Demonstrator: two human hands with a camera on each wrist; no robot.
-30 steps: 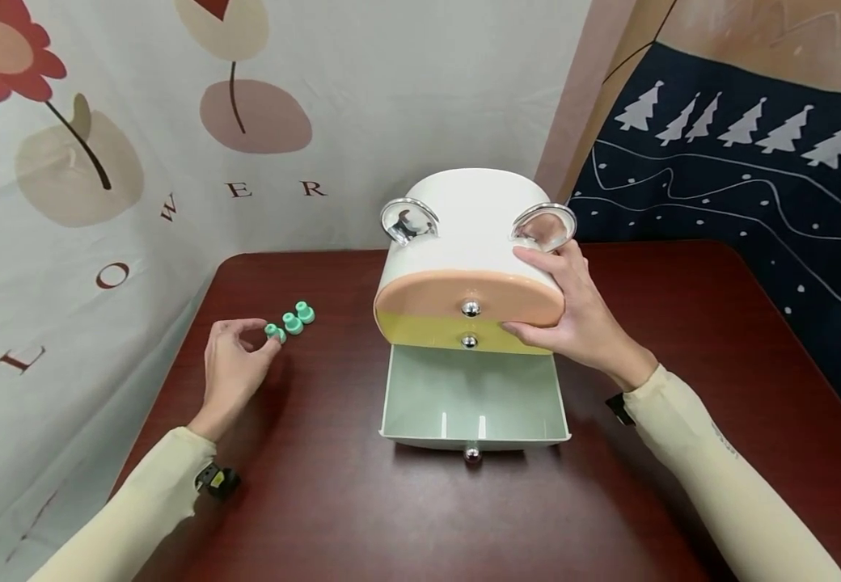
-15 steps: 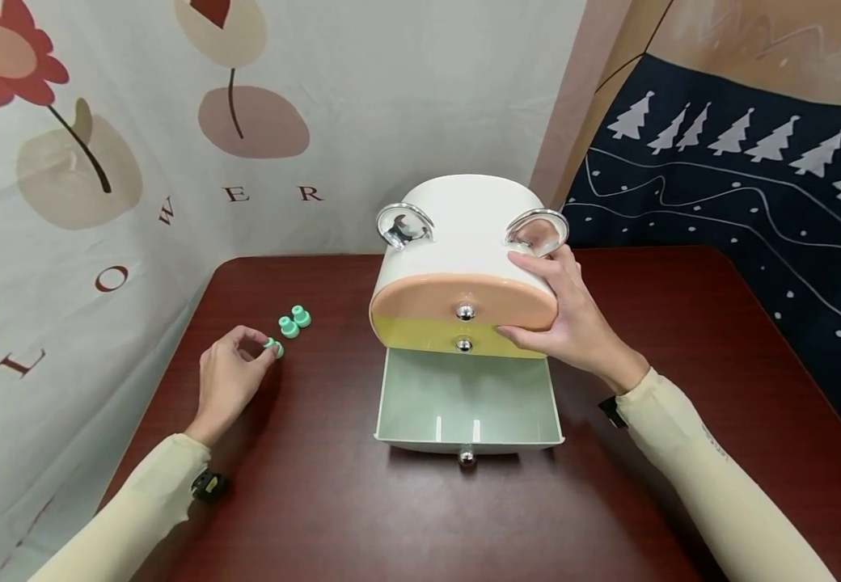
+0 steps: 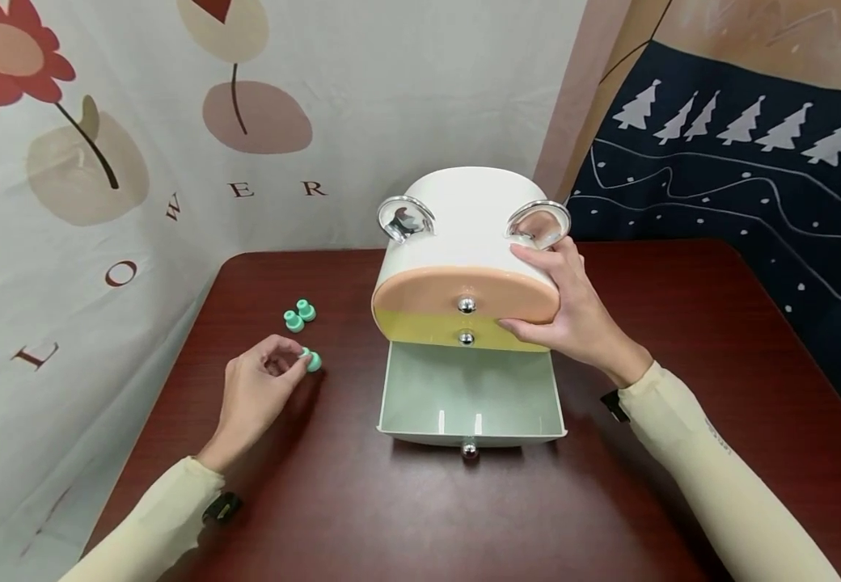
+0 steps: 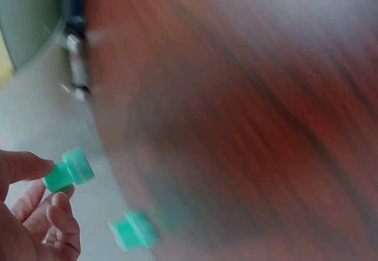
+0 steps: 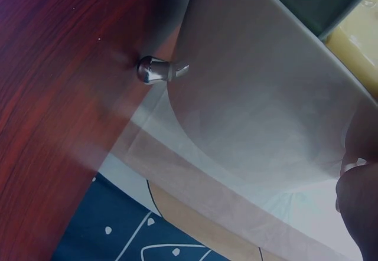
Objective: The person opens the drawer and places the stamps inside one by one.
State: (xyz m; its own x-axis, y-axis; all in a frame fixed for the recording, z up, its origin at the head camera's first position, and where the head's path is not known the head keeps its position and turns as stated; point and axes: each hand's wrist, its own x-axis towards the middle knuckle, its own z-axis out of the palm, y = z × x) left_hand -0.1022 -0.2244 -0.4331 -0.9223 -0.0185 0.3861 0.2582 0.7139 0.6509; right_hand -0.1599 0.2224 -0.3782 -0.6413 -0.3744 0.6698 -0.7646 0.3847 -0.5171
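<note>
Between thumb and fingertips, my left hand pinches a small mint-green stepped plug-like piece, wide at one end and narrow at the other. The left wrist view shows the held green piece by its narrow end. Two matching green pieces stand side by side on the table just beyond that hand. My right hand grips the right side of a small white drawer cabinet, thumb on its front and fingers on top. Its pale green bottom drawer is pulled out, with nothing visible inside.
Above the drawer, the orange drawer front and yellow drawer front are closed, each with a silver knob. Two silver ear-shaped pieces stick out from the cabinet top. A printed cloth hangs behind the dark red table.
My left hand has drawn one green piece away from the other two, toward me and then right toward the cabinet. The right hand keeps its grip on the cabinet.
</note>
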